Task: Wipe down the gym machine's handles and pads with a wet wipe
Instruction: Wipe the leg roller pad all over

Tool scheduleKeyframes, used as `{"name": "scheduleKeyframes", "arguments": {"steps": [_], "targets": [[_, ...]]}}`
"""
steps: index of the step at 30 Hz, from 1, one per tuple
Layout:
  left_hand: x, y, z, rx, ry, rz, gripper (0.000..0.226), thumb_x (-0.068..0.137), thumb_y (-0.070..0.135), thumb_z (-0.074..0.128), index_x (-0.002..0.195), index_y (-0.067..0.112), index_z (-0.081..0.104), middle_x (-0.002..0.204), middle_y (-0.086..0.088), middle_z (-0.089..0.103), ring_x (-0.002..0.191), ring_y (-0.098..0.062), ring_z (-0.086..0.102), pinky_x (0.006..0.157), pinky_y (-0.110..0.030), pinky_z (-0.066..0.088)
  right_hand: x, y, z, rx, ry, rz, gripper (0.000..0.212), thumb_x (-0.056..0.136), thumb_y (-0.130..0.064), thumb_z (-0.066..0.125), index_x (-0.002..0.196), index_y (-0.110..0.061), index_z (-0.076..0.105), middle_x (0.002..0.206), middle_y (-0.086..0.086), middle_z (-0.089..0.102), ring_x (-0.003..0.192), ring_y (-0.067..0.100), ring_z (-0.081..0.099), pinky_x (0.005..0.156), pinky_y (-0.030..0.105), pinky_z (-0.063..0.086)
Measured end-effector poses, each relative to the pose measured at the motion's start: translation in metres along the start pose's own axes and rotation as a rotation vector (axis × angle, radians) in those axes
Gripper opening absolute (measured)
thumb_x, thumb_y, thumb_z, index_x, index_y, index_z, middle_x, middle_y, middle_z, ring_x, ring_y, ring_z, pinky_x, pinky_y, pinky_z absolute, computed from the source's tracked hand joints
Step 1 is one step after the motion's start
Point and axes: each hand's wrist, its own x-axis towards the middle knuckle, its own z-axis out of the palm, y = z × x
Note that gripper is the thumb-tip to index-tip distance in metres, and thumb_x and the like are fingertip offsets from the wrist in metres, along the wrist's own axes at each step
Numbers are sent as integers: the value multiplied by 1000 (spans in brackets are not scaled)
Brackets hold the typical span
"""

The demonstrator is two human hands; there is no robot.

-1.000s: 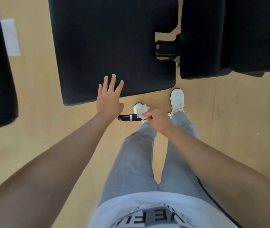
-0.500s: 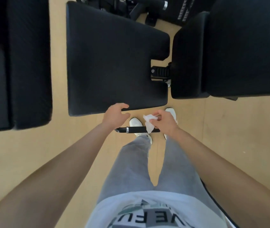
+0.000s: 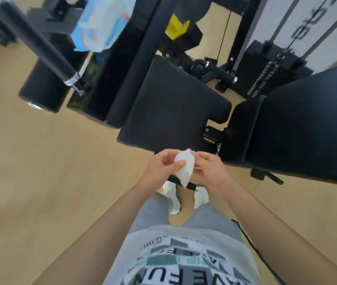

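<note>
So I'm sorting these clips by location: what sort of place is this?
Most likely a gym: a black padded seat, a weight stack with cables, and a black bar handle. The left hand and right hand hold a wet wipe.

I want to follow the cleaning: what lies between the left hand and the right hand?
In the head view, the crumpled wet wipe lies between the left hand and the right hand; both pinch it.

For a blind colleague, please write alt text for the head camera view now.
The left hand and right hand pinch a crumpled white wet wipe above a black handle. Beyond are the gym machine's black pads over a tan floor; a blue-white packet sits top left.
</note>
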Motion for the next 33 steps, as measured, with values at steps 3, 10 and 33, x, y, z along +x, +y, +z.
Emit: {"name": "scheduleKeyframes", "arguments": {"steps": [3, 10, 33], "targets": [[-21, 4, -12, -33, 126, -17, 13, 93, 20, 76, 103, 11, 75, 94, 1, 78, 86, -13, 74, 79, -33, 61, -12, -20, 17, 34, -66, -5, 24, 102, -31, 61, 101, -11, 75, 96, 5, 77, 94, 23, 74, 78, 34, 58], [-45, 8, -80, -249, 399, -31, 21, 97, 29, 69, 77, 22, 68, 70, 12, 68, 73, -9, 64, 74, -31, 54, 0, -37, 97, 34, -144, 128, 28, 99, -30, 65, 113, -7, 73, 116, 27, 68, 104, 41, 67, 97, 51, 52], [-40, -42, -453, -1079, 343, -138, 37, 110, 40, 38, 113, 8, 57, 104, -20, 70, 85, -33, 68, 84, -44, 58, 72, -106, 444, -221, -197, -71, 23, 103, -26, 59, 108, -6, 69, 94, 4, 72, 87, 17, 67, 78, 29, 55]]}}
